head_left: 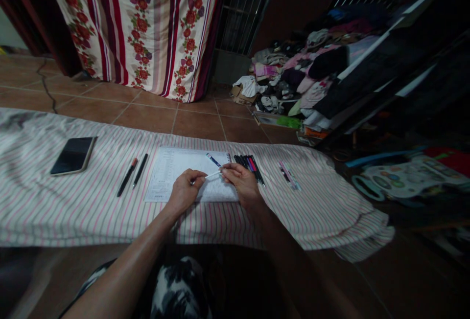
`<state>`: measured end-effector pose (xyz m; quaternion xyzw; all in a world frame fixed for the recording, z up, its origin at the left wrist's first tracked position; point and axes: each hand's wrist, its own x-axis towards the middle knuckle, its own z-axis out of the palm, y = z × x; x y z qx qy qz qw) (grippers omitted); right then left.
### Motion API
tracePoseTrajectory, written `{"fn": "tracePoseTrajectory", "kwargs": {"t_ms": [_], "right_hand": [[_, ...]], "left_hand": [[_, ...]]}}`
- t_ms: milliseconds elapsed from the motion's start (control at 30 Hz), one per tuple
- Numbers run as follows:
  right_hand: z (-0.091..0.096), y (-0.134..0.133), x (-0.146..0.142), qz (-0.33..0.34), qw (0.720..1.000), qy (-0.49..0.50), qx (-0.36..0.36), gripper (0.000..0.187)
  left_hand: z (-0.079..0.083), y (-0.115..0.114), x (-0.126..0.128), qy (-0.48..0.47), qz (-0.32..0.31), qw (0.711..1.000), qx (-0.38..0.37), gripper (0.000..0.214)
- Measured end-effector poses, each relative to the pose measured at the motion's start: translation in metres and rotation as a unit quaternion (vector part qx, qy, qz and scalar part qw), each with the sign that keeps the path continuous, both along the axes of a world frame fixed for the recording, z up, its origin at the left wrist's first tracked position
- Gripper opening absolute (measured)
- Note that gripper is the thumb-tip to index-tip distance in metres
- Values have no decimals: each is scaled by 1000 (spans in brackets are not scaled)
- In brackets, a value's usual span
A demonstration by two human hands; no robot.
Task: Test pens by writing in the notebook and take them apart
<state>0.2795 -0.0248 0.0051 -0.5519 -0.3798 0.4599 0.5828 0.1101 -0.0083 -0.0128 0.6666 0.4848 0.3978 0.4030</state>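
Both my hands are over the middle of a spiral notebook [176, 162] lying on the striped cloth. Between them is a thin white pen-like stick [213, 175]. My left hand [186, 187] pinches its left end, where a small dark tip shows by the fingers. At the other end, the fingertips of my right hand [240, 182] are closed on the stick. A blue-and-white pen [213, 159] slants just beyond my right fingertips; whether they touch it I cannot tell. Several dark and coloured pens [251, 163] lie side by side at the notebook's right edge, partly behind my right hand.
Left of the notebook lie a black pen with a reddish end [127, 177] and another black pen [140, 171]. A phone [73, 155] rests farther left. Small pink and pale items [289, 175] lie to the right. Beyond are a floral curtain [147, 30] and piled clothes [293, 72].
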Motion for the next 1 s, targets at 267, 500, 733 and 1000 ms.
{"fn": "tracePoseTrajectory", "kwargs": {"t_ms": [267,500,733,1000], "right_hand": [[5,-2,2,-1,1000,30,-1,33],[3,-3,1,-18,999,43,11,35],[6,-11,3,-21,999,47,-3,33],[-1,-19,13,-20,1000,13,7,33]], "left_hand": [[2,-3,8,-78,-22,994,-69,20],[12,-11,18,-152,-31,975,-157,22],[11,-16,30,-179,-43,970,-161,21],[9,-24,48,-198,-73,960,-183,22]]}}
